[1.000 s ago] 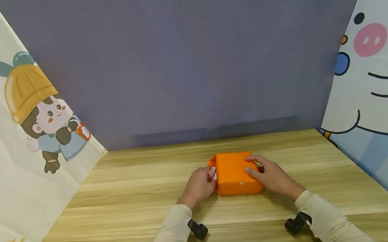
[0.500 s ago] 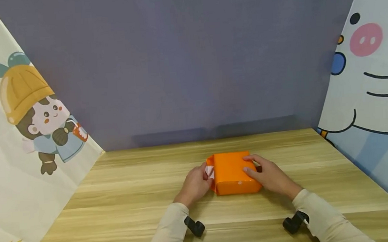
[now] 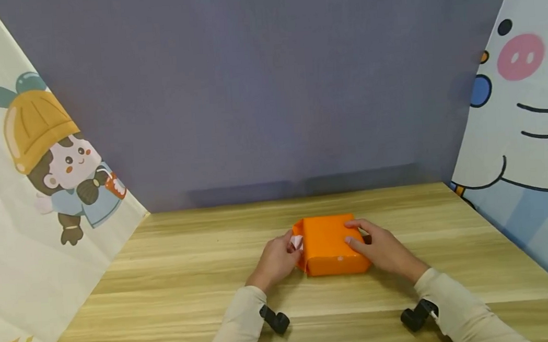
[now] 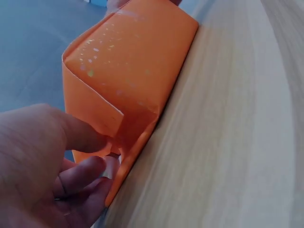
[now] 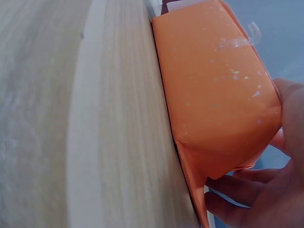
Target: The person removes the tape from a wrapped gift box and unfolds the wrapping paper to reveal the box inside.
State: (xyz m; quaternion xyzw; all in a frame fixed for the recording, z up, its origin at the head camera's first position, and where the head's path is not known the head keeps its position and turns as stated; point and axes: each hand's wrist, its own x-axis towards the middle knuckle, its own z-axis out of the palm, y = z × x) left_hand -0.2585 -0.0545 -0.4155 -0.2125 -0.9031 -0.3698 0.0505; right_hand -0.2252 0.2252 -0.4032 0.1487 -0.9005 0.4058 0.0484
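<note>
A box wrapped in glossy orange paper (image 3: 327, 235) lies on the table. Its left end has loose folded flaps, with a white inner side (image 3: 297, 242) showing. My left hand (image 3: 274, 259) is at that end; in the left wrist view its thumb and fingers pinch the orange flap (image 4: 90, 109) near the fold. My right hand (image 3: 386, 247) holds the right end, thumb and a finger on the top face. In the right wrist view the other fingers curl in at the end folds, beside a paper flap (image 5: 192, 175) along the tabletop. Clear tape (image 5: 237, 42) crosses the box's upper edge.
The wood-grain table (image 3: 191, 280) reaches back to a grey-purple cloth wall (image 3: 250, 89). White panels with cartoon prints stand at the left (image 3: 3, 208) and right (image 3: 536, 149). Small black cameras sit on both wrists, over pale sleeves.
My left hand has shifted slightly left, its fingers less deep in the end folds, and more of the white inner paper shows. The right hand and the box stay in place.
</note>
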